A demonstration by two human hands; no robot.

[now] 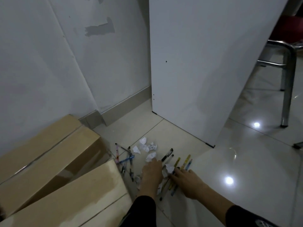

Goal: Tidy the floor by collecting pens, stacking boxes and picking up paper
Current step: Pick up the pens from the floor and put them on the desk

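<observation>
Both hands rest on the tiled floor (213, 169); the left hand (151, 173) lies flat, fingers together, pinching nothing; the right hand (188, 181) has its fingers spread across a row of pens (177, 163), whether it grips any I cannot tell; a crumpled paper ball (168, 168) sits between the hands; more paper scraps (147, 146) lie beyond the left fingertips, a second pen cluster (126, 158) left of that hand, beside two cardboard boxes (49, 161).

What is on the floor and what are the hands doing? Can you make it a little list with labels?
floor: pale glossy tiles
pens: two loose groups, one by the boxes, one under the hands
paper: crumpled white bits
boxes: two cardboard boxes, left side
left hand: flat, reaching to pens
right hand: fingers on pens
nearby: white panel, chair leg
</observation>
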